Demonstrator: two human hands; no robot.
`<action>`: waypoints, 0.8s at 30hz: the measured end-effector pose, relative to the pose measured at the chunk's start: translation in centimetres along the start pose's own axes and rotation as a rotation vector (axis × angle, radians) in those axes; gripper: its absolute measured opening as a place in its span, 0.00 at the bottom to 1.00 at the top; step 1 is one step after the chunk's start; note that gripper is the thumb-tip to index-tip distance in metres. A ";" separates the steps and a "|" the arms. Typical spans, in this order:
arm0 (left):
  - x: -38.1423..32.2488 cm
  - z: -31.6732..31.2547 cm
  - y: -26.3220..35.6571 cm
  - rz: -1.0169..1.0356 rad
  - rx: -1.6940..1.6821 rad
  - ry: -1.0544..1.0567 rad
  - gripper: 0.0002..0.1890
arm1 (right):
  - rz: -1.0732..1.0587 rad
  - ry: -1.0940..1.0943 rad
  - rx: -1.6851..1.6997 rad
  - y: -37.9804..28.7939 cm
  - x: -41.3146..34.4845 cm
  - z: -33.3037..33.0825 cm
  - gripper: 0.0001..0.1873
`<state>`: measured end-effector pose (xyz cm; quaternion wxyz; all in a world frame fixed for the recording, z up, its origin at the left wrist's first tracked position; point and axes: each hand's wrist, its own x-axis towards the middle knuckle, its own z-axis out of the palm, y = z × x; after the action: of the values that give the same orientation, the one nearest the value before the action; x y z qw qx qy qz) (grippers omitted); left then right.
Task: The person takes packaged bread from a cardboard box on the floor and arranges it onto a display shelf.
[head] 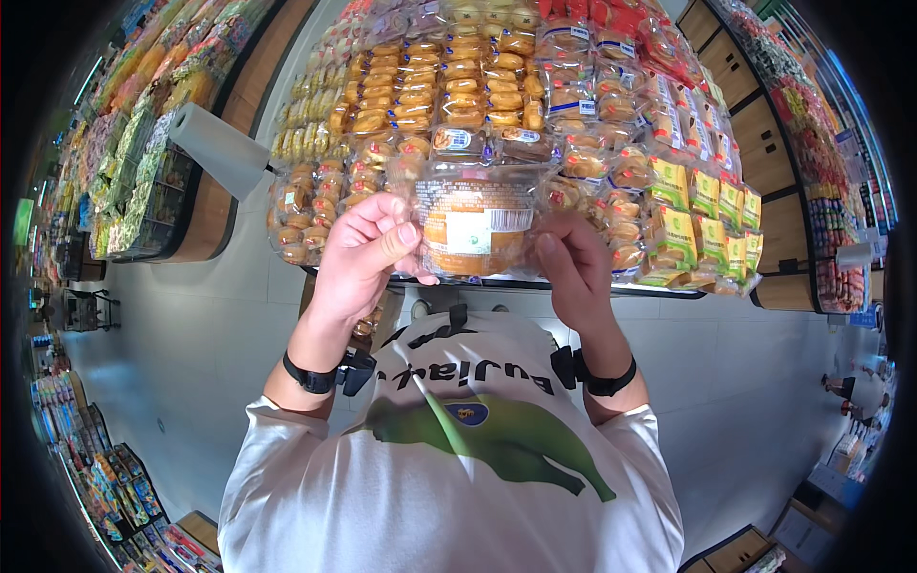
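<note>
A clear plastic bread package [469, 222] is held up between my two hands, its printed side with a barcode and a pale label facing me. My left hand [372, 251] pinches its left edge between thumb and fingers. At the right edge, my right hand [573, 261] grips the wrap; some of its fingers are hidden. Just beyond lie dark-wrapped packages [458, 143] and rows of golden packaged buns [462, 86]. Round packaged breads [304, 208] fill the display's left front. Green-and-yellow packages [671, 240] stand at its right front.
The display's dark front edge [659, 290] runs before my body. A grey cone-shaped object [222, 150] juts out at the left, beside a candy shelf [136, 172]. Wooden cabinets [770, 165] stand to the right. A shopping cart [89, 309] is far left; another person [863, 392] is far right.
</note>
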<state>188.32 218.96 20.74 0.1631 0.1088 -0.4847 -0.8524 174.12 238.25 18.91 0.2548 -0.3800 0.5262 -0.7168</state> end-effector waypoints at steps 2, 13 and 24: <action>-0.2 0.0 0.0 0.033 0.015 0.013 0.06 | 0.026 -0.013 0.028 0.1 0.2 0.1 0.07; -0.9 2.3 0.3 0.058 0.083 0.162 0.10 | 0.134 0.008 0.114 0.1 0.3 -0.4 0.09; 1.2 5.7 2.9 0.094 0.497 0.054 0.04 | 0.296 -0.201 0.127 2.6 -1.0 -2.5 0.09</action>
<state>185.71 221.65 26.08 0.1838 0.1454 -0.6793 -0.6954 172.64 239.60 15.75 0.4323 -0.3512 0.5022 -0.6615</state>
